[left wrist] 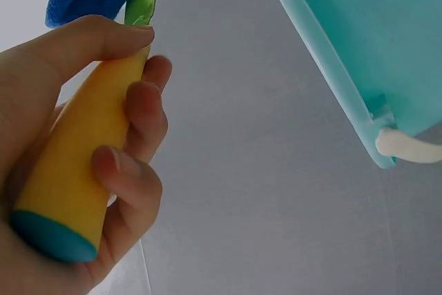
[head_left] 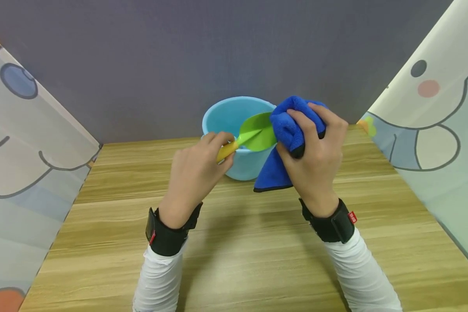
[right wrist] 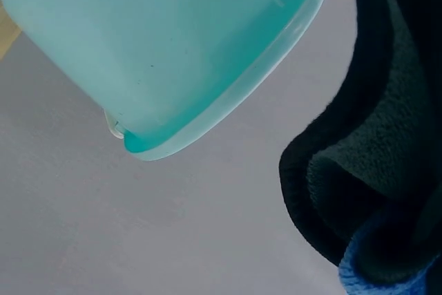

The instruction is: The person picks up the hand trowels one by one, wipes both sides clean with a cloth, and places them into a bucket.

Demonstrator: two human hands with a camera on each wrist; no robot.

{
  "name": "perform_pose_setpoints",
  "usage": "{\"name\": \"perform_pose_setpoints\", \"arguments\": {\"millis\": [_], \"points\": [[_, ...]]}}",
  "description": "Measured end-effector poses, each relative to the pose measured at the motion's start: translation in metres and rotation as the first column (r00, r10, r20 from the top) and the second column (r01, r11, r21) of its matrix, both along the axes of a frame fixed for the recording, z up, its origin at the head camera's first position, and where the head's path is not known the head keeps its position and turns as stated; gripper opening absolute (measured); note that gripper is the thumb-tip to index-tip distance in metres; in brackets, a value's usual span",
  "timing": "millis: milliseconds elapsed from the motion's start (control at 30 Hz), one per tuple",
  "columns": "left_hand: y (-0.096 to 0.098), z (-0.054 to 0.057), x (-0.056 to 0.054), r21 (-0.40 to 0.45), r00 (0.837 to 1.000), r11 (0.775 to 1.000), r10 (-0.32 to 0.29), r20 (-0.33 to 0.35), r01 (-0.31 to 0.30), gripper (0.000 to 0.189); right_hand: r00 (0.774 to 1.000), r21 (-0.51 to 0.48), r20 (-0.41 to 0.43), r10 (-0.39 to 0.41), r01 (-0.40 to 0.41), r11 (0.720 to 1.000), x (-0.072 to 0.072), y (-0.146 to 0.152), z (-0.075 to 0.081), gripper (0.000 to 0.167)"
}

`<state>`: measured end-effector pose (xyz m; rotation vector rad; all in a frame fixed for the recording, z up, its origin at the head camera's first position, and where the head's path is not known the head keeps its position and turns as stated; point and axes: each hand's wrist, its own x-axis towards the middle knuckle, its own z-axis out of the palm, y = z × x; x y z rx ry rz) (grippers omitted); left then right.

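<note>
My left hand (head_left: 198, 169) grips the yellow handle of a toy shovel (head_left: 257, 131), its green blade pointing right over the front rim of a light blue bucket (head_left: 242, 168). In the left wrist view, the fingers wrap round the thick handle (left wrist: 79, 150), which ends in a teal cap. My right hand (head_left: 315, 151) clutches a bunched blue cloth (head_left: 288, 125) with black edging against the blade's tip, and one corner hangs down in front of the bucket. Dark folds of that cloth (right wrist: 394, 136) fill the right side of the right wrist view, hiding the fingers there.
The bucket stands at the back of a wood-grain table (head_left: 241, 260), close to a dark grey panel (head_left: 159, 73). A white handle (left wrist: 411, 146) joins the bucket near its rim. Cartoon-printed sheets (head_left: 27, 143) flank the table on both sides.
</note>
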<state>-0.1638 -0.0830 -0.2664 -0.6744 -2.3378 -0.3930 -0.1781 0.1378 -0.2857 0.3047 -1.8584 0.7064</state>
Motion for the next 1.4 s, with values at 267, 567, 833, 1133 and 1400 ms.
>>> {"name": "perform_pose_setpoints", "arguments": {"millis": [267, 567, 833, 1133, 1400], "points": [[-0.004, -0.004, -0.015, 0.060, 0.997, 0.996, 0.064, 0.033, -0.066, 0.020, 1.000, -0.011, -0.004, 0.008, -0.009, 1.000, 0.001, 0.003, 0.002, 0.036], [0.019, 0.012, -0.065, -0.126, 0.973, 0.987, 0.122, 0.194, -0.098, 0.016, 1.000, -0.029, -0.009, -0.001, 0.000, 1.000, -0.001, 0.005, 0.006, 0.036], [0.042, 0.012, -0.112, -0.279, 0.885, 0.958, 0.181, 0.428, -0.061, 0.044, 1.000, -0.041, -0.004, 0.008, -0.008, 0.999, -0.005, 0.002, 0.007, 0.036], [0.037, 0.013, -0.111, -0.348, 0.819, 0.924, 0.321, 0.476, -0.160, 0.038, 1.000, -0.057, 0.000, 0.020, -0.020, 0.998, -0.008, -0.002, 0.008, 0.037], [0.050, 0.012, -0.117, -0.412, 0.818, 0.901, 0.335, 0.467, -0.134, 0.034, 1.000, -0.038, 0.013, 0.018, -0.018, 0.999, -0.009, -0.003, 0.007, 0.037]]}}
